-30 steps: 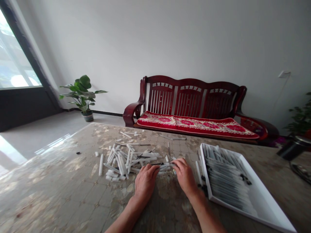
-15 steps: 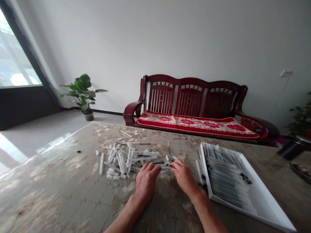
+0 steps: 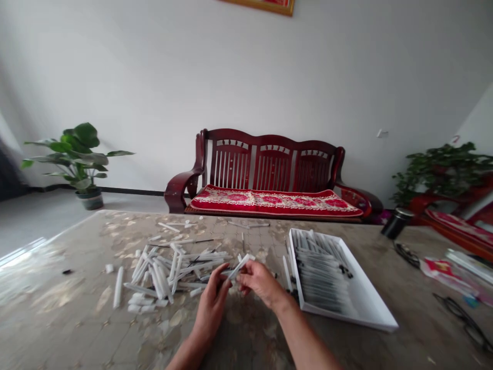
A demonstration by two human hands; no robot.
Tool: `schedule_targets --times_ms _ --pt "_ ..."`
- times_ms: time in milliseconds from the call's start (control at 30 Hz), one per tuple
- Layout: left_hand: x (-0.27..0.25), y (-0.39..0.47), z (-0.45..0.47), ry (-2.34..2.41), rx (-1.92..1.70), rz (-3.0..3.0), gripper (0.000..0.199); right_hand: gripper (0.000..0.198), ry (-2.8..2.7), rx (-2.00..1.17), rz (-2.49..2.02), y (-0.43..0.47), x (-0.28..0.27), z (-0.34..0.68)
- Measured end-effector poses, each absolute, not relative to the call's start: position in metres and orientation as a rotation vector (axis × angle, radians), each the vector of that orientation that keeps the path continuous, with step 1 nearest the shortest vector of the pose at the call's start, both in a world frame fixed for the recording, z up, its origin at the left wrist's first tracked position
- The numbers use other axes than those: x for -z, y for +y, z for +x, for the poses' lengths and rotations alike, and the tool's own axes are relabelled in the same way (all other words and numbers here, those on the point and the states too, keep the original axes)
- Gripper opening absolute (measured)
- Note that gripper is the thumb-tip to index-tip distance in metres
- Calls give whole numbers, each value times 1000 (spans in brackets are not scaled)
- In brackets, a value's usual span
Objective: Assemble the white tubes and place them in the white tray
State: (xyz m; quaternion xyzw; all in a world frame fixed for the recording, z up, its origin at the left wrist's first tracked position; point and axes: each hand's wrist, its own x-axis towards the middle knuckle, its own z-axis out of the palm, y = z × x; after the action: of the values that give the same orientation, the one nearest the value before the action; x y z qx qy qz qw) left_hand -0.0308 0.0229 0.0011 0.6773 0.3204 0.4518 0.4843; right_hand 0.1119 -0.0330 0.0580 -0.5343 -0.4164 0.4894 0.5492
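A whitish pen barrel (image 3: 239, 266) is tilted up between my two hands above the table. My left hand (image 3: 212, 292) is closed, with its thumb and fingers at the barrel's lower end. My right hand (image 3: 259, 281) pinches close to the same barrel from the right; its fingertips are partly hidden. To the left lies a loose pile of white pen barrels (image 3: 159, 277), mixed with thin black refills (image 3: 204, 240) and short white caps (image 3: 140, 303). Right of my hands, a shallow white tray (image 3: 370, 288) holds many clear pens (image 3: 321, 272) with dark ends.
A few pens (image 3: 287, 272) lie along the tray's left side. One small black piece (image 3: 67, 272) is at the far left. A black cylinder (image 3: 396, 223), a plastic packet (image 3: 442, 270) and eyeglasses (image 3: 464, 318) are at the right. Behind the table stands a wooden bench (image 3: 265, 159).
The view has swung right. My hands have come up from the tabletop, and the pen barrel between them now points upward instead of lying nearly level.
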Motion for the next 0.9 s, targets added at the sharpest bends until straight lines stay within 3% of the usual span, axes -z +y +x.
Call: schedule_targets --times_ms 167,333,400,567,900 --pt "-4 14 -28 731 -962 1505 56 36 -940 -1022 -1293 -30 -61 112" --pt "-7 22 -34 844 -920 1508 63 44 -930 -709 -1593 -62 -78 192" --pt "-5 26 -35 872 -914 1524 62 42 -938 -365 -2001 -85 -85 242" --pt "4 30 -32 905 -933 1598 54 31 -784 -72 -2422 -140 -97 354" --pt "16 38 -33 924 -967 1597 46 23 -695 74 -2926 -152 -66 418"
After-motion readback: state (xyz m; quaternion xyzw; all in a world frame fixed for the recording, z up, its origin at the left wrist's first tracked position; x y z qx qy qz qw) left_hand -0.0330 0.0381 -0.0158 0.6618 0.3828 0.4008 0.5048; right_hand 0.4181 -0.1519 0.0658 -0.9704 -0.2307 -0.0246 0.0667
